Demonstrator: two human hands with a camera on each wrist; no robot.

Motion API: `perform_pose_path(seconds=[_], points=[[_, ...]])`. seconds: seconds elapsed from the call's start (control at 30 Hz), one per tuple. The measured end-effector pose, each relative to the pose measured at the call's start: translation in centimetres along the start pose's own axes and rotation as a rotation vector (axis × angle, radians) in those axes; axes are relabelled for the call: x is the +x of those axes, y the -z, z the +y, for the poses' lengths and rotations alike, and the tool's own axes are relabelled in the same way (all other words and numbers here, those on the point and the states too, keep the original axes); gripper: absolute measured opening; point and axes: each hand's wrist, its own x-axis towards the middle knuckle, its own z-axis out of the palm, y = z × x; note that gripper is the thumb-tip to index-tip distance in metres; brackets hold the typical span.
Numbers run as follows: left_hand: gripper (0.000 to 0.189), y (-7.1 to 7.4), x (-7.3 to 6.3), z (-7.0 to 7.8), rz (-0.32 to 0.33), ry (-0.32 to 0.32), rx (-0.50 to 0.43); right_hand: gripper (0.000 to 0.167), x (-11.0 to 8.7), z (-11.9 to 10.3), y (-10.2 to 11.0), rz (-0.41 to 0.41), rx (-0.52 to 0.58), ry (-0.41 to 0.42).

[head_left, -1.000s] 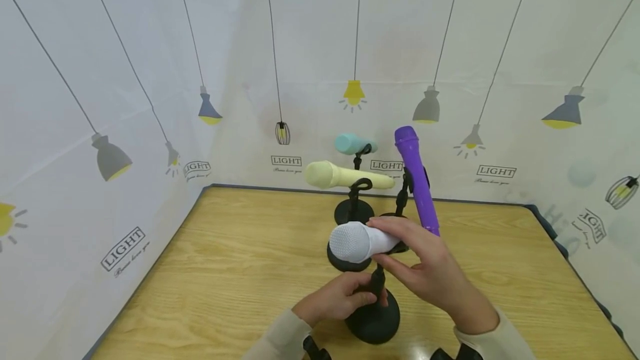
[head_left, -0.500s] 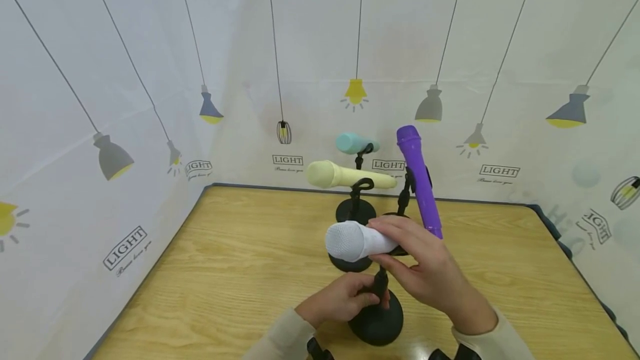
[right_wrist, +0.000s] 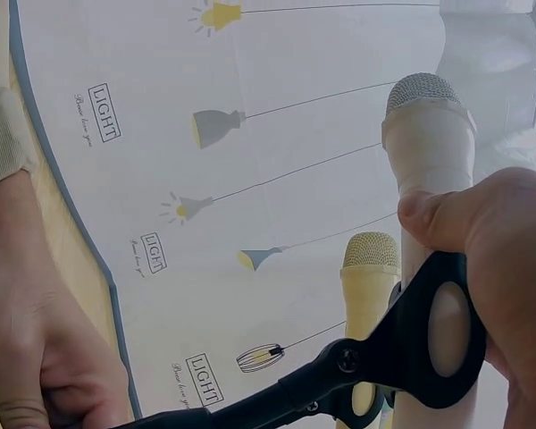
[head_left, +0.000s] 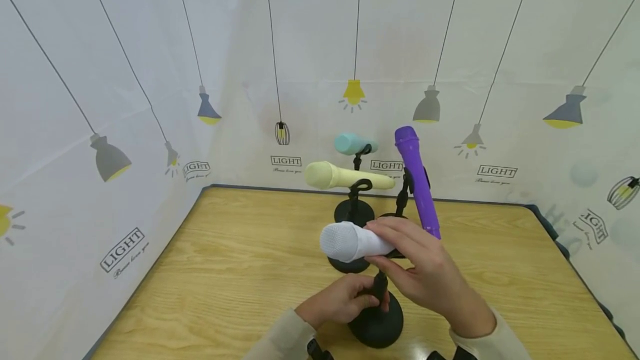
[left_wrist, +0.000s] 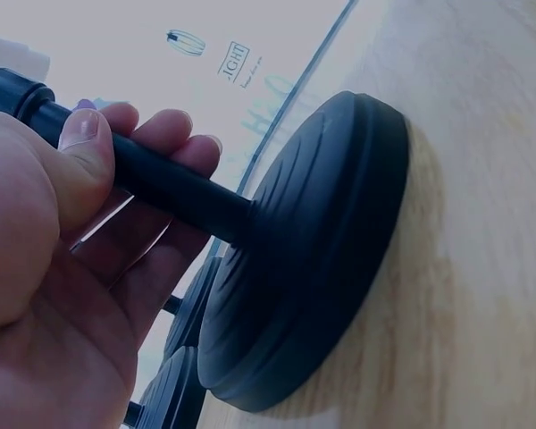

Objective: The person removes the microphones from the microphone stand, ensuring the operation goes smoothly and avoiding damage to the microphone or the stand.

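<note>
My right hand [head_left: 427, 274] grips a white microphone [head_left: 367, 242] by its handle, with its mesh head pointing left. In the right wrist view the thumb presses the white handle just above the stand's black clip [right_wrist: 406, 335], which surrounds the handle. Below it, my left hand [head_left: 335, 300] holds the post of the black desk microphone stand [head_left: 377, 326]. The left wrist view shows thumb and fingers around that post, above the round base [left_wrist: 313, 241], which rests on the wooden table. The microphone's lower end is hidden behind the right hand in the head view.
Behind the hands, a pale yellow microphone [head_left: 345, 175], a light blue one [head_left: 350, 144] and a purple one [head_left: 419, 176] sit in black stands on the wooden table [head_left: 225, 271]. The purple one leans close behind my right hand. A printed sheet [head_left: 310, 43] walls the table.
The white microphone has shifted slightly to the left, with my right hand moving along. My left hand keeps its hold on the stand's post.
</note>
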Motion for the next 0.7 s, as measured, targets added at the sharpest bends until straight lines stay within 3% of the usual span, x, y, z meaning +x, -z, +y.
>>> perform_pose_path(seconds=[0.33, 0.7], points=[[0.014, -0.1, 0.1, 0.0, -0.013, 0.029, 0.008, 0.043, 0.1, -0.4, 0.0, -0.03, -0.025, -0.04], [0.014, 0.1, 0.2, 0.5, -0.029, 0.021, 0.055, 0.045, 0.8, -1.1, 0.0, -0.055, -0.073, -0.066]])
